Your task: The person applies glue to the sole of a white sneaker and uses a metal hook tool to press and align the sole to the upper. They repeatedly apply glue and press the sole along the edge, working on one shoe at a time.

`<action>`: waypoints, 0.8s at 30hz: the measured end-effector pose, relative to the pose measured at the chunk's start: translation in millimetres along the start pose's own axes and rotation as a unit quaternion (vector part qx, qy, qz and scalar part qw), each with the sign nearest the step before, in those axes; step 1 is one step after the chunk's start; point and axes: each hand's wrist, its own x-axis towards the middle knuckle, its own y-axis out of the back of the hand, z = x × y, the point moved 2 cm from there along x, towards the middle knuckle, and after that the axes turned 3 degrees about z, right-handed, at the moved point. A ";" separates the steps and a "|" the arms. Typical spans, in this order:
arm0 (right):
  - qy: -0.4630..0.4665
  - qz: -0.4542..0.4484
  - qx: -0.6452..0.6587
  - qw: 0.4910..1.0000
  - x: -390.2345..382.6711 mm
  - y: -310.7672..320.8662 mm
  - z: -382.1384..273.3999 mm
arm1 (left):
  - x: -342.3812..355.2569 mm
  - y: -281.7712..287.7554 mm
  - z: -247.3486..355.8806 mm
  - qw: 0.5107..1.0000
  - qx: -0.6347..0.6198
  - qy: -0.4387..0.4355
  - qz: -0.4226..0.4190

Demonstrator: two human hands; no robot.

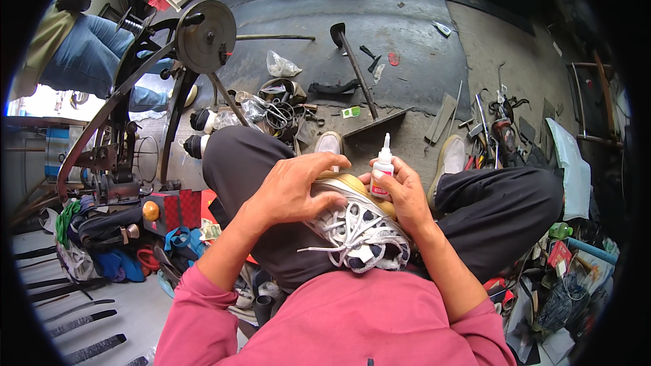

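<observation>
A white lace-up sneaker [359,227] with dark patches lies across my lap, its toe and tan sole edge [352,184] pointing away from me. My left hand [288,188] is curled around the left side of the toe, thumb on the upper and fingers over the far edge. In my right hand [405,196] is a small white squeeze bottle [383,163] with a red label, held upright between thumb and fingers. Its pointed nozzle faces up. The right hand is beside the sole edge on the right; its lower fingers are partly hidden.
A hand-cranked machine with a large wheel [207,36] stands at the left, near a person in jeans [81,54]. A metal shoe-last stand [358,71] is ahead. Tools [502,129] lie at the right. Cloths and bags [115,237] pile up at the left.
</observation>
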 end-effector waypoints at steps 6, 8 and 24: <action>-0.015 0.024 0.013 1.000 -0.3 0.2 0.1 | -26.6 -2.4 23.1 0.971 0.134 -0.186 0.075; -0.018 0.033 0.015 0.999 0.0 -0.1 0.0 | -41.6 -10.3 34.5 0.968 0.136 -0.199 0.065; 0.015 0.044 -0.046 0.998 0.1 2.0 10.1 | -43.0 -54.2 56.2 0.963 0.150 -0.204 -0.093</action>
